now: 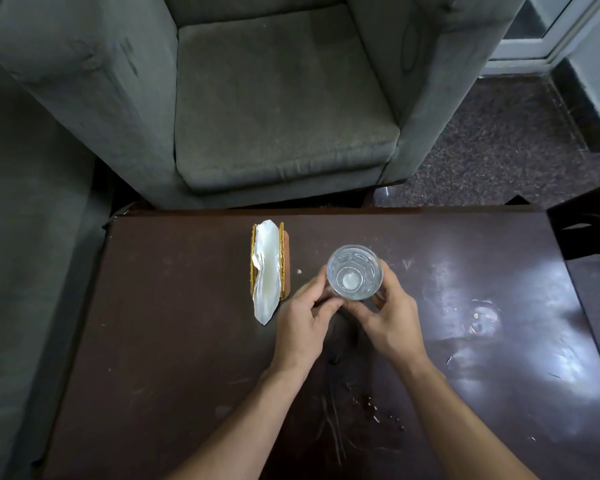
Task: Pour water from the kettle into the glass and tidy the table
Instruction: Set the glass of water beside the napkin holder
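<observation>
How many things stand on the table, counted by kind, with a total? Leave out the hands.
Glass: 1
Napkin holder: 1
Napkin stack: 1
Total: 3
No kettle is in view on the table.

We see a dark brown table (pixel 187 341) with pale scuffs, a clear ribbed glass (pixel 355 277), white napkins (pixel 266 268) in a golden holder (pixel 284 258), a grey-green armchair (pixel 278 109), speckled dark flooring (pixel 499 143).
</observation>
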Demonstrator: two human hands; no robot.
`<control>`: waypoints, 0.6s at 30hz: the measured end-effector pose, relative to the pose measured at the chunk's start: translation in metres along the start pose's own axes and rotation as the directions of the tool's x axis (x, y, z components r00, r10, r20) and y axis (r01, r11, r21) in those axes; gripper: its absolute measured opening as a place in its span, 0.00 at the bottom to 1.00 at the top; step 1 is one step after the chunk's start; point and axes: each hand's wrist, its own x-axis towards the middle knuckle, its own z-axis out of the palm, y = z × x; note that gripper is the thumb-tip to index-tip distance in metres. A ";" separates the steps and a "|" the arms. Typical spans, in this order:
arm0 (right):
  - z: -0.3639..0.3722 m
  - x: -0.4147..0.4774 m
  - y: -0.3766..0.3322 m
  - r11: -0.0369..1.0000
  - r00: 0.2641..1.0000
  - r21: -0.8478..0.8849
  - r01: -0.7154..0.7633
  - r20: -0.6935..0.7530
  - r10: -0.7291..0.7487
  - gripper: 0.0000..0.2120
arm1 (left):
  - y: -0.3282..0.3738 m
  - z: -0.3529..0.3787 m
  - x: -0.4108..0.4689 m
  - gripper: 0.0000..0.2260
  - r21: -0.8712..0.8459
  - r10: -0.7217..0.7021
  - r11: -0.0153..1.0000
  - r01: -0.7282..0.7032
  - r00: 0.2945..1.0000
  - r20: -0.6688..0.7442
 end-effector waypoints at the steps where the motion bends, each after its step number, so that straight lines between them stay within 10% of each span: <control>1: -0.001 0.003 0.002 1.000 1.000 0.000 -0.010 0.000 0.010 0.35 | 0.000 0.002 0.004 0.27 0.002 0.002 1.000 -0.002 1.000 0.005; 18: -0.008 0.015 0.030 0.988 0.988 -0.010 -0.151 0.030 0.151 0.45 | -0.016 0.016 0.013 0.28 0.084 -0.040 0.996 0.041 0.999 -0.018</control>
